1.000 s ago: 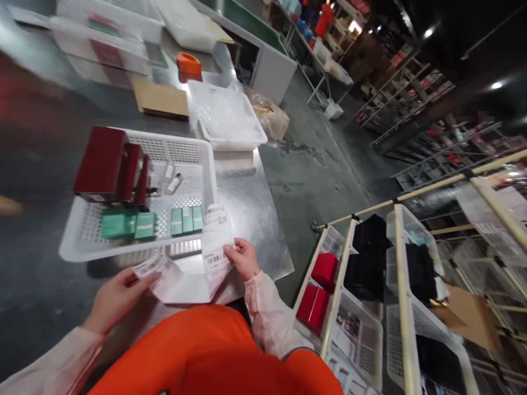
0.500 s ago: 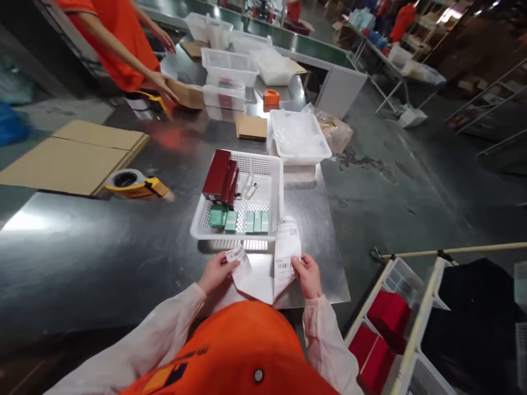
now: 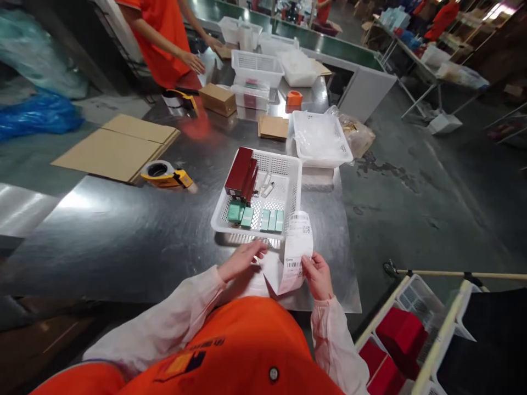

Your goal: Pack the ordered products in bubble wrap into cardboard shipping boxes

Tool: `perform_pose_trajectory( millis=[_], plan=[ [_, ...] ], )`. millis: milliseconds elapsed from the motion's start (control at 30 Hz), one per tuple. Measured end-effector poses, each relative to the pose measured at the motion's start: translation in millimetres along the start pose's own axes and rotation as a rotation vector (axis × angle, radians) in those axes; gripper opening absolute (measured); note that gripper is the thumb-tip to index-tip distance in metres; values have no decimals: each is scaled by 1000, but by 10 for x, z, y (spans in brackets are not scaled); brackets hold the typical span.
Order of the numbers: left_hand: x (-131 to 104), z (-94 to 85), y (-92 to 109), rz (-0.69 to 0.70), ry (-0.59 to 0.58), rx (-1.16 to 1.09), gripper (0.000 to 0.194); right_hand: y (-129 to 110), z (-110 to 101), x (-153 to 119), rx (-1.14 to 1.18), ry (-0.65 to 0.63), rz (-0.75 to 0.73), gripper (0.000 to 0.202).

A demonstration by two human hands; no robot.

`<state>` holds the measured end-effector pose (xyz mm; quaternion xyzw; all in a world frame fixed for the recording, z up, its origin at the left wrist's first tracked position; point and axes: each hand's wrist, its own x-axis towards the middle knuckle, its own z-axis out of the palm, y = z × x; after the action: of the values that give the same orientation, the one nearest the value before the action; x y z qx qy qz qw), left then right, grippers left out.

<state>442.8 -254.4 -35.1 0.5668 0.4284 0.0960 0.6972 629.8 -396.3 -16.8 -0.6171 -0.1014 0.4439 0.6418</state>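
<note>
My right hand [image 3: 318, 274] pinches the edge of a long white printed label sheet [image 3: 297, 249] with barcodes and a square code. The sheet curls upward and folds back to a blank white part near my body. My left hand [image 3: 244, 259] has its fingers stretched out by the left end of the sheet; whether the fingertips touch it I cannot tell. Just beyond both hands sits a white plastic basket [image 3: 297, 181]. In it are dark red boxes [image 3: 239, 173], several small green boxes [image 3: 272, 220] and a few small clear-and-white items [image 3: 267, 190].
A yellow tape dispenser [image 3: 164, 174] and flattened cardboard [image 3: 111, 148] lie left on the metal table [image 3: 173, 236]. Behind the basket are cardboard pieces [image 3: 273, 127] and a white tray [image 3: 323, 137]. A co-worker [image 3: 160, 44] stands beyond, beside a carton [image 3: 218, 100]. A cart with red boxes [image 3: 401, 334] is right.
My left hand has let go of the sheet's left end and moved right with fingers extended. My right hand keeps its hold. The co-worker's hand has come off the carton. The view has shifted left.
</note>
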Motion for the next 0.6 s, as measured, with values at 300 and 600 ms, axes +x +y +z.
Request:
perform_pose_trajectory(
  millis=[300, 600],
  plan=[
    [150, 397, 281, -38, -262, -545, 72, -29, 89, -30, -67, -67, -12, 46],
    [105, 376, 294, 24, -152, -522, 69, 26, 128, -65, -70, -63, 38, 48]
  ],
)
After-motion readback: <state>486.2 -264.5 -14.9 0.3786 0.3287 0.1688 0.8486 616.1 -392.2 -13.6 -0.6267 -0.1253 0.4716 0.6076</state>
